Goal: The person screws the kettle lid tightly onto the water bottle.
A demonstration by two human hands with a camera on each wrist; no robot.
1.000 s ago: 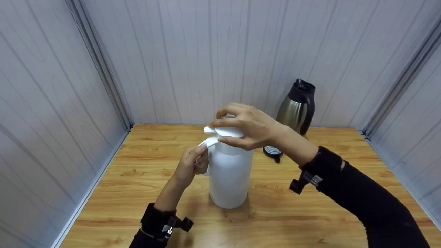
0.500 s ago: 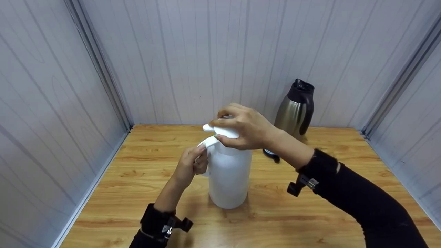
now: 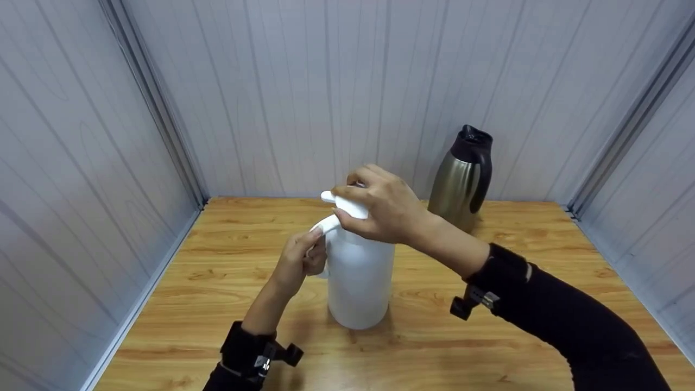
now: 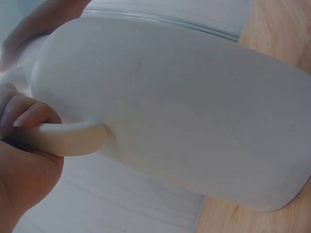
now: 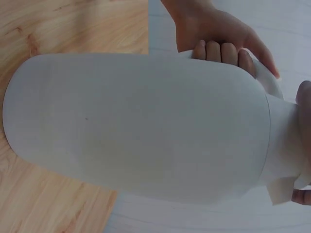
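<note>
Lid point(image 3: 347, 205) tilted further under right hand point(image 3: 383, 209)

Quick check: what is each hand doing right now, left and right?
Left hand: grips the handle of the white jug.
Right hand: grips the white lid on top of the jug.

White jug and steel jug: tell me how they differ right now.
The white jug is matte white all over; the steel jug is shiny metal with a dark top and handle. The white jug stands mid-table, gripped by the left hand at its handle and the right hand at its lid; the steel jug stands untouched by the back wall. Both stand upright on the wooden table.
</note>
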